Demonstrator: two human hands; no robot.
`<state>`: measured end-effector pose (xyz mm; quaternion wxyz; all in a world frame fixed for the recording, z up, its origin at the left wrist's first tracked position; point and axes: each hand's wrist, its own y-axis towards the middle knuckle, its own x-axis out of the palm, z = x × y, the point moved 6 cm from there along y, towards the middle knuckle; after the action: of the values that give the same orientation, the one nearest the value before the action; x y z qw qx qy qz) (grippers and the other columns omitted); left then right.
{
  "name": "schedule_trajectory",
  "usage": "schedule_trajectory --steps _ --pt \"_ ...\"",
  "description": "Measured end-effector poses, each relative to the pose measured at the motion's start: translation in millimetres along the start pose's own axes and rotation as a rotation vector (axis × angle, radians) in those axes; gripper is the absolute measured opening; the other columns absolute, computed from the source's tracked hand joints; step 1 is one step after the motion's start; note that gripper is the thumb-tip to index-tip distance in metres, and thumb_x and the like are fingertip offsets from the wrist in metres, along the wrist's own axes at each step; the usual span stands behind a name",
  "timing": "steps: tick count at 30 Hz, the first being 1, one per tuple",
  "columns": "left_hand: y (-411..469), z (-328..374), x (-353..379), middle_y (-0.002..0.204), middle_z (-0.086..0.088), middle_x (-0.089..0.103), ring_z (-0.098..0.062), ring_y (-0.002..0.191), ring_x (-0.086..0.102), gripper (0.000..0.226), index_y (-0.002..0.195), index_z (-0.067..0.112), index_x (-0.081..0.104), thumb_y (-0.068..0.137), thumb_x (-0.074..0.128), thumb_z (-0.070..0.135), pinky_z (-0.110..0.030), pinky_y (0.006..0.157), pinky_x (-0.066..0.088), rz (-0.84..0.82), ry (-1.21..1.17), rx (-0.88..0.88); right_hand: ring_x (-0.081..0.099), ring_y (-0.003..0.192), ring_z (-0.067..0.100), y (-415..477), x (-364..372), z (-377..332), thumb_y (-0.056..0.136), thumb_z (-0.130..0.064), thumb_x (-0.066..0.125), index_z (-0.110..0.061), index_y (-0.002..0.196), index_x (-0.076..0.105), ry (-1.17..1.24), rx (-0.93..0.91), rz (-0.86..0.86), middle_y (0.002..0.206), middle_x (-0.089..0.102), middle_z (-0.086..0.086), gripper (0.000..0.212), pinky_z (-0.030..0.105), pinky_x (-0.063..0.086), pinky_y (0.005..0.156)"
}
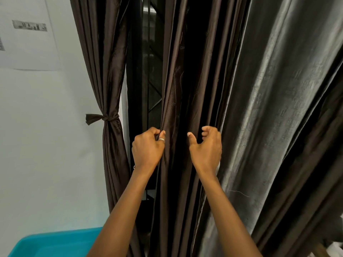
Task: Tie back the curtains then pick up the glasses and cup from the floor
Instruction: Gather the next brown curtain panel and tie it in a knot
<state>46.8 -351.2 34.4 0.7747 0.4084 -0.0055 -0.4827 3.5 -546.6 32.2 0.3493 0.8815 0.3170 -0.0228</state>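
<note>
My left hand pinches the left edge of the loose curtain, thumb and fingers clenched on a fold, with one ring on the thumb. My right hand is just to its right at the same height, its fingers curled round another fold of the same cloth and the thumb standing out. This curtain is dark brown with a slight sheen and faint stitched marks, and it hangs in long narrow pleats straight ahead of me, in front of a dark window. To the left, against the pale wall, the tied curtain is the same brown, cinched at its middle by one tie whose loose end sticks out leftward. To the right hangs a grey curtain, shinier and in broader folds, touching the loose one. That makes three curtains: one tied, two hanging free. One printed paper is on the wall at far left, and one blue tub sits near me at lower left.
</note>
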Motion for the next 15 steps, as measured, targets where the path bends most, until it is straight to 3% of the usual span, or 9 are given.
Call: schedule_trajectory --steps 4,7,11,15 --pt "3.7 -6.0 -8.8 0.062 0.003 0.065 -0.011 0.054 0.058 0.020 0.088 0.016 0.073 0.095 0.068 0.034 -0.026 0.055 0.045 0.009 -0.004 -0.013 0.068 0.095 0.015 22.2 4.4 17.8 0.093 -0.023 0.073 -0.014 0.114 0.068 -0.012 0.030 -0.126 0.098 0.071 -0.003 0.024 0.026 0.051 0.082" --pt "14.3 -22.4 -25.8 0.064 0.002 0.067 -0.015 0.058 0.062 0.020 0.088 0.017 0.074 0.094 0.068 0.035 -0.035 0.067 0.056 0.054 0.012 -0.051 0.070 0.093 0.022 44.5 -15.4 41.6 0.093 -0.021 0.070 -0.014 0.103 0.072 -0.060 0.107 -0.043 0.092 0.074 0.000 0.013 0.024 0.044 0.077" --pt "21.2 -30.7 -38.4 0.064 0.010 0.062 -0.015 0.059 0.061 0.019 0.089 0.017 0.075 0.094 0.069 0.034 -0.044 0.077 0.058 0.104 0.018 -0.071 0.068 0.093 0.026 48.5 -37.1 57.8 0.093 -0.019 0.068 -0.013 0.100 0.069 -0.092 0.134 0.077 0.093 0.073 0.006 0.009 0.027 0.043 0.078" --pt "5.9 -22.1 -29.3 0.064 0.005 0.064 -0.020 0.060 0.061 0.019 0.089 0.018 0.074 0.094 0.066 0.035 -0.040 0.069 0.057 0.140 0.030 -0.059 0.064 0.081 0.014 7.0 -37.3 42.4 0.092 -0.016 0.069 -0.014 0.098 0.069 0.010 -0.020 0.132 0.092 0.070 0.004 0.006 0.025 0.046 0.073"
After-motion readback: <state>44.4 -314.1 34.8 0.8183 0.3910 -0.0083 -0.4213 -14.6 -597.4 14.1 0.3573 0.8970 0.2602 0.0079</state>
